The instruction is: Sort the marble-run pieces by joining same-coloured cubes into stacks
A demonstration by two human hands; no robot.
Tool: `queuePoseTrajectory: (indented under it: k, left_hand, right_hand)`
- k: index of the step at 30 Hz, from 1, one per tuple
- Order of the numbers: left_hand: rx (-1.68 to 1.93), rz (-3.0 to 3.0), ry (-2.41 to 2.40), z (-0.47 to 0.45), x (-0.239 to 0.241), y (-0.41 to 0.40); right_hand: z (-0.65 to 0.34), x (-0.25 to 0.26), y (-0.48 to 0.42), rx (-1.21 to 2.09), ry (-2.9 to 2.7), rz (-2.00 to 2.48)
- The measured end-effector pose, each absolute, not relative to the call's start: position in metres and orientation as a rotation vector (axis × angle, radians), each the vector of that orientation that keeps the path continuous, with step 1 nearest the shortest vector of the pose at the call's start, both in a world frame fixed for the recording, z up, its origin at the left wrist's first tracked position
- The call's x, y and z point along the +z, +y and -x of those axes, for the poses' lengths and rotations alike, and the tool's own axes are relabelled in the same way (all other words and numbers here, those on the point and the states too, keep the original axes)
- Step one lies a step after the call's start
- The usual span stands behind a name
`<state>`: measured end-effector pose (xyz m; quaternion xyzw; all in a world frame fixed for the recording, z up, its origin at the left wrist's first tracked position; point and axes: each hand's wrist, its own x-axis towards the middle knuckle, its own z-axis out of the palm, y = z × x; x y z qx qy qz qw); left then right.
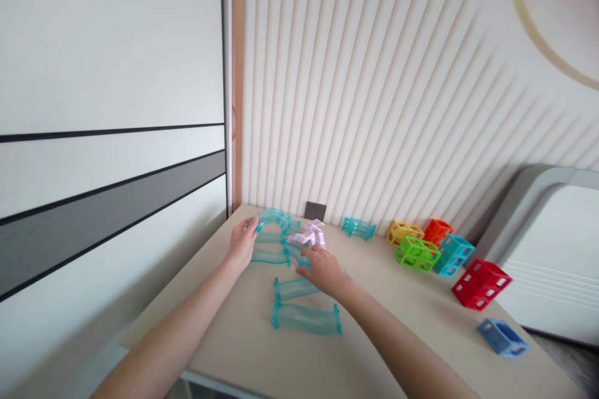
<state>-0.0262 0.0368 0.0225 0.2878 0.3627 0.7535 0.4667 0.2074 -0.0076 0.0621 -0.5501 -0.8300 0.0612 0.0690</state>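
Note:
My left hand [242, 242] is closed on the left end of a curved, see-through teal toy track piece [271, 217] at the back left of the table. To the right, my right hand [324, 269] has thumb and fingers around another teal track piece [294, 253], which it partly hides. A shiny pale purple folded object [312, 234] lies just beyond those fingers. More teal pieces lie between my hands, including a wavy one [270, 255]. Nearer to me are two others, one partly under my right hand [296, 288] and one in front [309, 319].
A teal piece [359, 228] lies by the ribbed wall, right of a dark socket [315, 211]. Hollow blocks stand on the right: yellow [403, 232], green [418, 254], orange [438, 232], turquoise [453, 254], red [482, 285] and blue [503, 337]. A white cabinet [112, 62] borders the left.

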Motion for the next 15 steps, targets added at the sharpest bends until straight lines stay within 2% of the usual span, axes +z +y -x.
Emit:
queuePoseTrajectory:
  k: [7,15]
  left_hand:
    - [1.790,-0.830,0.996,0.019,0.019,0.028]
    - [1.794,-0.952,1.038,0.020,0.014,0.027]
  right_hand:
    - [-0.195,0.049,-0.002,0.151,-2.411,1.767]
    - [-0.216,0.071,0.006,0.079,-2.216,1.714]
